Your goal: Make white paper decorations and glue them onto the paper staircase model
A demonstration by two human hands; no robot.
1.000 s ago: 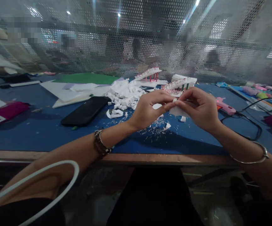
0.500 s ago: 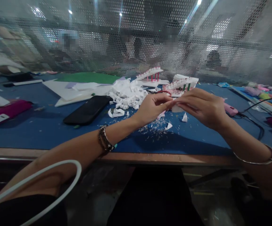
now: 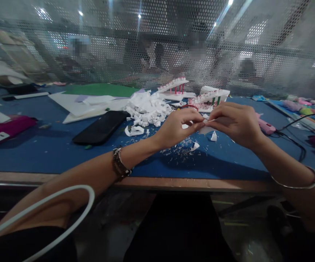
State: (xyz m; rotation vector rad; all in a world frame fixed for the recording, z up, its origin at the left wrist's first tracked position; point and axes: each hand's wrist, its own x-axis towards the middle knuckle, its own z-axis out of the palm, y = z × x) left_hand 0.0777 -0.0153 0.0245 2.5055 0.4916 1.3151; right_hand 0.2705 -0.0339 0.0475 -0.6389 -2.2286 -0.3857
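Above the blue table mat, my left hand [image 3: 180, 125] and my right hand [image 3: 235, 123] meet, fingertips pinched on a small thin whitish piece [image 3: 208, 120] between them. Whether it is paper or foam I cannot tell. Just behind the hands, a red loop [image 3: 191, 107], like a scissors handle, shows in part. To the left lies a heap of torn white scraps [image 3: 148, 111]. Beneath my hands are fine shavings and a loose white scrap [image 3: 195, 146]; another white scrap [image 3: 213, 136] lies below my right hand.
Two small white sloped models [image 3: 173, 85] [image 3: 213, 96] on coloured posts stand behind. A black phone [image 3: 101, 128] lies left, near white sheets [image 3: 72, 105] and a green sheet [image 3: 102, 90]. A pink tool [image 3: 266, 125] with a cable lies right. Magenta power strip [image 3: 10, 129] far left.
My fingertips have drawn slightly apart and lower, so the small whitish piece between them now shows. The things on the table look the same.
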